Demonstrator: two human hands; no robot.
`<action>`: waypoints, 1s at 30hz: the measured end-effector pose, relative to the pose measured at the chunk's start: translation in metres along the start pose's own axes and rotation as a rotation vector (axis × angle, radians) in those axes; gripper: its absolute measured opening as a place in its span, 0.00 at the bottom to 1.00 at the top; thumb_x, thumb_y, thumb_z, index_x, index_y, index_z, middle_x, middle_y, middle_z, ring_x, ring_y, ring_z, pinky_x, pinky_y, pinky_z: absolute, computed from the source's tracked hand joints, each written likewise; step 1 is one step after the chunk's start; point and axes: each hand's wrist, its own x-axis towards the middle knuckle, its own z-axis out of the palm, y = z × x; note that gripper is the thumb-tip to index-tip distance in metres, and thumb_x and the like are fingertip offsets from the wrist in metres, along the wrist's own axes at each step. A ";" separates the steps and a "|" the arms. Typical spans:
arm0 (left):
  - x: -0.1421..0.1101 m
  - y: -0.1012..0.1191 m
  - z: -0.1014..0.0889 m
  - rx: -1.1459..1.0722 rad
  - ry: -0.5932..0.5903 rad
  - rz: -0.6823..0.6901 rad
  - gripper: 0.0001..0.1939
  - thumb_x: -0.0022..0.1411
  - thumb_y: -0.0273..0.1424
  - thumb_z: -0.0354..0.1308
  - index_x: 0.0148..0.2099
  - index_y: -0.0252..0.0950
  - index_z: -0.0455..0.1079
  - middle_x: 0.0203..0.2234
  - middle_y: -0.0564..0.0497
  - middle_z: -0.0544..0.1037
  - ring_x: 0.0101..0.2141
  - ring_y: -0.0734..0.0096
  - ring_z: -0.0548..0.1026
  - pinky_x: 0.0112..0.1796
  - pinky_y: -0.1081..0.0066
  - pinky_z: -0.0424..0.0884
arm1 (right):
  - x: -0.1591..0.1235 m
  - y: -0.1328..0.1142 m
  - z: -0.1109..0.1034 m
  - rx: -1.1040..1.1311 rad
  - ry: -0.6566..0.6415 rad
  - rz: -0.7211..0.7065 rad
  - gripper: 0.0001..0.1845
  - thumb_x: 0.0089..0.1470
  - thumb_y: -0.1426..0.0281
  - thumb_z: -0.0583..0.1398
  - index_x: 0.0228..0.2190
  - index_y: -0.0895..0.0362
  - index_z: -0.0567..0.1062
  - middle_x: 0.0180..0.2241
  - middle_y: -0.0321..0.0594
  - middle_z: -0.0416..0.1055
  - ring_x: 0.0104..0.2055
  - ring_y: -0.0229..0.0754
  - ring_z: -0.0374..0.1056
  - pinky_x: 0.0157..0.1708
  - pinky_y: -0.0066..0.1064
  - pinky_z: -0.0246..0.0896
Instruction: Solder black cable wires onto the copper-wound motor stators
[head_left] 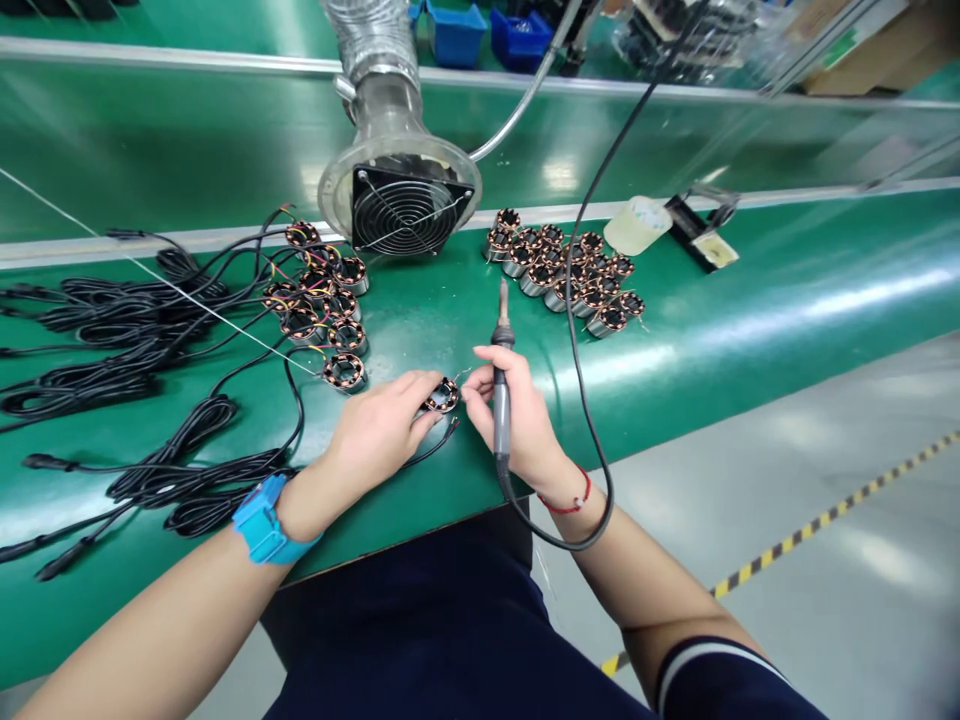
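Note:
My left hand (pixel 388 424) grips a small motor stator (pixel 444 395) with copper windings, resting it on the green bench. A blue strap (pixel 264 522) is around that wrist. My right hand (pixel 517 405) holds a grey soldering iron (pixel 502 400), its tip pointing away from me, while thumb and index finger are close to the thin wire ends on the stator's right side. Whether those fingers pinch a wire cannot be made out. Just below the stator lies the bare end of a black cable (pixel 442 437). Left of my left hand sits another stator (pixel 344 371) with wires attached.
Stators with coiled black cables (pixel 180 470) cover the left side. More stators (pixel 570 265) stand grouped at the right back, near a tape roll (pixel 637 226) and an iron stand (pixel 703 235). A fume extractor (pixel 409 205) hangs overhead. The iron's cord (pixel 581 370) loops over my right wrist.

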 end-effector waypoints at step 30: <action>-0.001 -0.001 0.000 -0.034 -0.013 -0.016 0.19 0.67 0.33 0.53 0.59 0.41 0.62 0.54 0.51 0.75 0.48 0.59 0.77 0.42 0.64 0.75 | 0.018 0.008 -0.018 0.022 -0.120 0.115 0.24 0.57 0.69 0.60 0.54 0.48 0.60 0.37 0.34 0.71 0.36 0.37 0.69 0.40 0.32 0.66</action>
